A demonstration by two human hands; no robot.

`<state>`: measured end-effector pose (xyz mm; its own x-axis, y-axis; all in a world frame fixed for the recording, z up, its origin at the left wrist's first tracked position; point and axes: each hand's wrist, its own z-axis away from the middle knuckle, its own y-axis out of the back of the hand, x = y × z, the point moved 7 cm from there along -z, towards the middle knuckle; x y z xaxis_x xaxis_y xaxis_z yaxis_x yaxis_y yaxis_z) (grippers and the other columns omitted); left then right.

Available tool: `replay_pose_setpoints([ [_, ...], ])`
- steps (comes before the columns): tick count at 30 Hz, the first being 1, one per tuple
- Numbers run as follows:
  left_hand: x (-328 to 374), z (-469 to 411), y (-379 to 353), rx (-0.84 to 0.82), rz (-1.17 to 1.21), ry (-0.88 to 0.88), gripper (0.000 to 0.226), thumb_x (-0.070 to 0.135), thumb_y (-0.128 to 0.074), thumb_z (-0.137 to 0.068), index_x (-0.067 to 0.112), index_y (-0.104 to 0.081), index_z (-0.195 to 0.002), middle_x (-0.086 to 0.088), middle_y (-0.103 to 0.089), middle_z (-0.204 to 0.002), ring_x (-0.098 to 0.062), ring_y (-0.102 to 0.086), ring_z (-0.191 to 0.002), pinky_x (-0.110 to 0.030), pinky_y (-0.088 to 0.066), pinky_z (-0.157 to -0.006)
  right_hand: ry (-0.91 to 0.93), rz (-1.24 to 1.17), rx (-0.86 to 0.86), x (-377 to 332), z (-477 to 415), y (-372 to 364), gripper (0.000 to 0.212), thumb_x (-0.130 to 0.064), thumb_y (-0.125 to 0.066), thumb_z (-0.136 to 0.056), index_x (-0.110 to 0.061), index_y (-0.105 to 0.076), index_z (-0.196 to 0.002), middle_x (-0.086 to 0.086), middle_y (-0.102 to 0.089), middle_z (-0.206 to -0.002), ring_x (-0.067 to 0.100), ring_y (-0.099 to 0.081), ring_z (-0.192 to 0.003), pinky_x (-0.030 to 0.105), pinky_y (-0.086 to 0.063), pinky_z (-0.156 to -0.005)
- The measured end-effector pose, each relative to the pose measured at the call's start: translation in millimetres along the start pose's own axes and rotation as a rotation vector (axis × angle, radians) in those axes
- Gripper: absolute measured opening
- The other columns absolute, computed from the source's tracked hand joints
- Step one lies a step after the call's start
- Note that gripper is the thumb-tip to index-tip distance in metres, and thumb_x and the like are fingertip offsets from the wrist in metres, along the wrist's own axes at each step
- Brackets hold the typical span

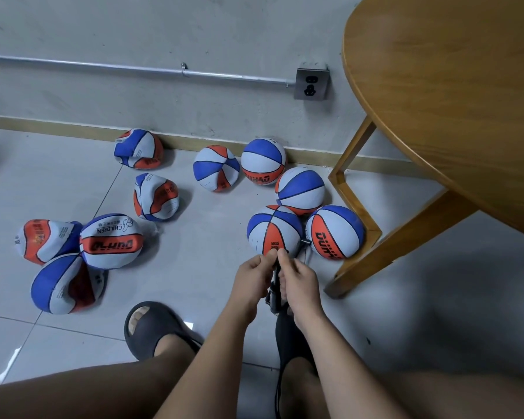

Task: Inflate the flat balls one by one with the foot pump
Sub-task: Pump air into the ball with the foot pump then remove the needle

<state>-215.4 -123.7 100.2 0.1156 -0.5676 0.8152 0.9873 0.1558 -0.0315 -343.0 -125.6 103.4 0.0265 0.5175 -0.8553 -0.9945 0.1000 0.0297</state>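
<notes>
Grey tiled floor (194, 276), bare concrete wall (133, 31), wooden table (451, 86), scattered balls (111, 241)

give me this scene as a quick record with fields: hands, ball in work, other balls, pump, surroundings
left hand: pinches the pump hose at the ball
right hand: pinches the same hose from the other side
ball in work: looks round, on the tiled floor, at the fingertips
round balls: three, near the table leg
flat balls: five, grouped at left
dented ball: one, mid-floor
pump body: cannot tell, hidden
surroundings: wooden table, wall socket, dark slipper
</notes>
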Motion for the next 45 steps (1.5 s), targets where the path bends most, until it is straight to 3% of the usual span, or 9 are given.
replay_pose_setpoints([
  [17, -102, 1, 15, 0.027, -0.181, 0.225, 0.046, 0.057, -0.070, -0.098, 0.014, -0.058, -0.085, 0.005, -0.054, -0.067, -0.011, -0.041, -0.052, -0.025, -0.034, -0.051, -0.280, 0.235, -0.039, 103, -3, 24, 0.050, -0.060, -0.066, -0.098, -0.013, -0.065, -0.083, 0.003, -0.054, -0.060, 0.020, -0.046, -0.054, 0.030, -0.038, -0.050],
  [26, -29, -2, 10, -0.006, -0.132, 0.111, 0.038, 0.051, -0.067, -0.097, 0.019, -0.056, -0.079, 0.005, -0.048, -0.066, -0.012, -0.040, -0.055, -0.027, -0.031, -0.055, -0.117, 0.049, 0.004, 41, -5, 9, 0.048, -0.052, -0.067, -0.099, -0.008, -0.062, -0.080, 0.006, -0.051, -0.059, 0.020, -0.047, -0.051, 0.032, -0.038, -0.051],
  [28, -4, -3, 7, -0.015, -0.043, 0.043, 0.041, 0.051, -0.067, -0.099, 0.018, -0.053, -0.078, -0.001, -0.042, -0.071, -0.014, -0.036, -0.059, -0.028, -0.029, -0.055, -0.061, -0.023, 0.037, 11, -4, 5, 0.052, -0.056, -0.068, -0.097, -0.005, -0.065, -0.085, 0.016, -0.055, -0.063, 0.025, -0.054, -0.053, 0.034, -0.047, -0.050],
  [30, 15, -4, 5, -0.014, 0.026, -0.007, 0.044, 0.049, -0.067, -0.099, 0.018, -0.046, -0.074, -0.005, -0.037, -0.075, -0.016, -0.031, -0.061, -0.029, -0.025, -0.055, 0.002, -0.034, 0.058, -12, -6, 3, 0.054, -0.060, -0.068, -0.095, -0.006, -0.070, -0.095, 0.017, -0.073, -0.085, 0.033, -0.071, -0.074, 0.044, -0.062, -0.070],
  [32, 21, -5, 6, 0.000, 0.013, -0.031, 0.047, 0.047, -0.068, -0.099, 0.021, -0.043, -0.069, -0.003, -0.037, -0.071, -0.016, -0.030, -0.060, -0.028, -0.025, -0.054, 0.023, -0.013, 0.074, -19, -8, 4, 0.052, -0.058, -0.066, -0.097, -0.006, -0.071, -0.099, 0.015, -0.076, -0.096, 0.031, -0.073, -0.091, 0.047, -0.063, -0.084],
  [34, 14, -4, 7, 0.010, -0.023, -0.015, 0.045, 0.049, -0.070, -0.098, 0.021, -0.047, -0.071, 0.001, -0.040, -0.069, -0.016, -0.032, -0.059, -0.027, -0.027, -0.052, 0.001, 0.003, 0.059, -11, -8, 6, 0.053, -0.059, -0.067, -0.097, -0.007, -0.070, -0.090, 0.018, -0.072, -0.086, 0.034, -0.069, -0.077, 0.045, -0.062, -0.070],
  [36, 0, -1, 6, -0.009, -0.001, 0.020, 0.044, 0.056, -0.071, -0.096, 0.020, -0.054, -0.077, 0.003, -0.043, -0.069, -0.014, -0.034, -0.058, -0.026, -0.028, -0.052, -0.056, -0.010, 0.040, 6, -5, 7, 0.058, -0.065, -0.067, -0.095, -0.012, -0.059, -0.072, 0.015, -0.053, -0.064, 0.024, -0.051, -0.053, 0.033, -0.045, -0.049],
  [39, -7, 4, -2, -0.028, 0.031, 0.051, 0.045, 0.057, -0.069, -0.098, 0.018, -0.055, -0.080, 0.007, -0.047, -0.065, -0.011, -0.037, -0.052, -0.023, -0.030, -0.050, -0.118, 0.011, 0.030, 27, -5, 10, 0.066, -0.077, -0.063, -0.092, -0.016, -0.052, -0.069, 0.009, -0.043, -0.057, 0.020, -0.039, -0.047, 0.027, -0.033, -0.047],
  [45, -27, 1, 3, 0.058, -0.080, 0.053, 0.047, 0.055, -0.067, -0.100, 0.016, -0.052, -0.080, 0.009, -0.052, -0.062, -0.009, -0.043, -0.051, -0.020, -0.036, -0.048, -0.131, 0.058, 0.031, 46, -6, 18, 0.063, -0.070, -0.068, -0.093, -0.016, -0.052, -0.067, 0.003, -0.047, -0.054, 0.016, -0.045, -0.046, 0.029, -0.038, -0.050],
])
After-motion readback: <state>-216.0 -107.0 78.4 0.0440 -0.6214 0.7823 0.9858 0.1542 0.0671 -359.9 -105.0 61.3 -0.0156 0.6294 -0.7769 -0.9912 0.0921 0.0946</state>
